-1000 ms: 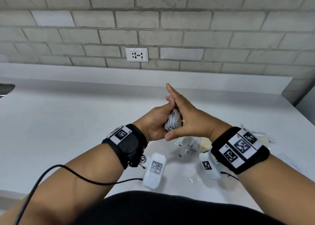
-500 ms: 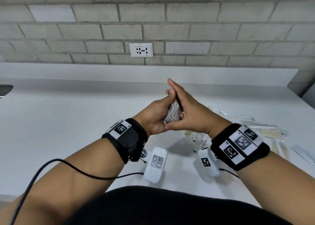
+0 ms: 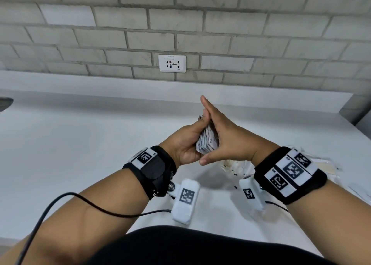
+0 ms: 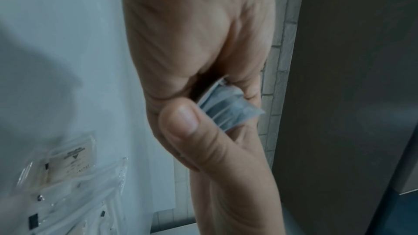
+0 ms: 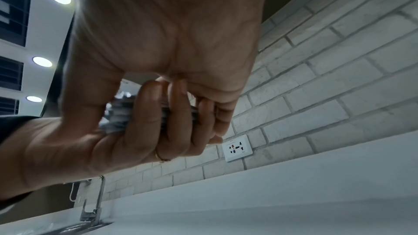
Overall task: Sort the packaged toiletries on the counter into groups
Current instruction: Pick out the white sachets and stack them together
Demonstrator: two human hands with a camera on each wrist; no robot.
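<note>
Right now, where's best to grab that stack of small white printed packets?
I'd pinch the stack of small white printed packets across its faces at the exposed near edge, from the wearer's side: it fans; left hand and right hand cover the rest.

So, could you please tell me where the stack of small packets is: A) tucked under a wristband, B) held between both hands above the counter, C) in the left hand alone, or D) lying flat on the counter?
B: the stack of packets is gripped between the left hand and the right hand, both raised above the counter.
</note>
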